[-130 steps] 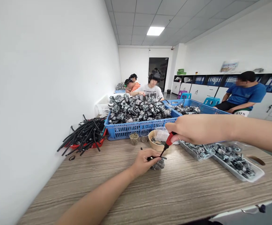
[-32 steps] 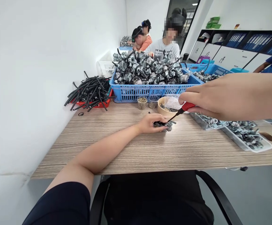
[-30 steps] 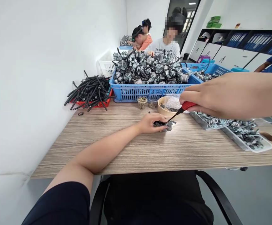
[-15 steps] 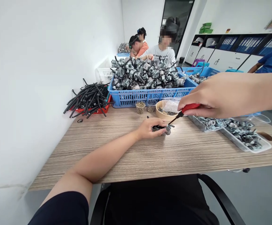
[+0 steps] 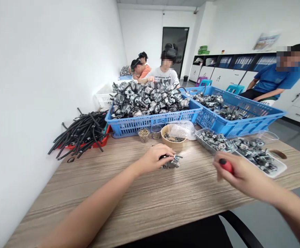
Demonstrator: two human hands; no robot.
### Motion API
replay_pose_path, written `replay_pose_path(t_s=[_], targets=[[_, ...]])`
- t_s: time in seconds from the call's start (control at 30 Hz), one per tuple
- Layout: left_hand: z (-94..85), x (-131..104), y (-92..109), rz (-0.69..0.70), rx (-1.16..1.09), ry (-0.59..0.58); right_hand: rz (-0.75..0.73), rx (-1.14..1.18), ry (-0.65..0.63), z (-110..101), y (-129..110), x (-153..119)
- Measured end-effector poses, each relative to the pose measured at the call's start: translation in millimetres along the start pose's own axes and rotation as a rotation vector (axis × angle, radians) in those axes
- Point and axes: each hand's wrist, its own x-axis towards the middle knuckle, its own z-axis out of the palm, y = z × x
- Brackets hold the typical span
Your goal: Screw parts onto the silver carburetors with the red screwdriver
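My left hand (image 5: pixel 157 157) is closed around a small metal carburetor (image 5: pixel 174 162) resting on the wooden table (image 5: pixel 129 193). Part of the carburetor is hidden under my fingers. To the right, my right hand (image 5: pixel 239 174) is wrapped round a screwdriver with a red and black handle (image 5: pixel 226 166), held apart from the carburetor. The screwdriver's shaft cannot be made out. Behind my left hand stand a round tan tub (image 5: pixel 174 143) of small dark parts and a clear cup of brass-coloured pieces (image 5: pixel 144 136).
A blue crate (image 5: pixel 139 129) heaped with carburetors stands at the back, with another blue crate (image 5: pixel 245 127) right of it. Black hoses (image 5: pixel 82 132) overflow a red basket at left. Plastic trays (image 5: pixel 281 170) of metal parts lie at right. Several people sit beyond the table.
My right hand has drawn the screwdriver away from the carburetor, down and to the right. My left hand still holds the carburetor. The view has shifted, bringing a person in blue further into sight.
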Motion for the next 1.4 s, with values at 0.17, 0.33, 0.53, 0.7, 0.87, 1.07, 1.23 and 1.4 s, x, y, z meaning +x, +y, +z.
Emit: replay_pose_path(t_s=[0.17, 0.33, 0.53, 0.7, 0.87, 1.07, 1.23, 1.4], targets=[[-8.0, 2, 12, -0.045, 0.102, -0.044, 0.289, -0.118, -0.1, 88, 8, -26], [-8.7, 11, 33, -0.095, 0.207, -0.063, 0.382, -0.173, -0.059, 118, -10, -23], [3.9, 22, 58, -0.151, 0.531, -0.175, 0.42, -0.19, -0.064, 120, -15, -17], [-9.6, 48, 66, -0.158, 0.692, -0.393, 0.456, -0.185, -0.107, 123, -15, -14], [-48.3, 93, 72, -0.069, 0.516, -0.389, 0.481, -0.149, -0.113, 123, -16, -12], [-73.3, 129, 86, 0.011, 0.302, -0.186, 0.496, -0.142, -0.114, 122, -17, -10], [-78.1, 127, 80, -0.052, 0.394, -0.283, 0.458, -0.142, -0.052, 123, -16, -15], [-87.8, 122, 76, -0.085, 0.456, -0.343, 0.382, -0.107, 0.12, 124, -13, -13]])
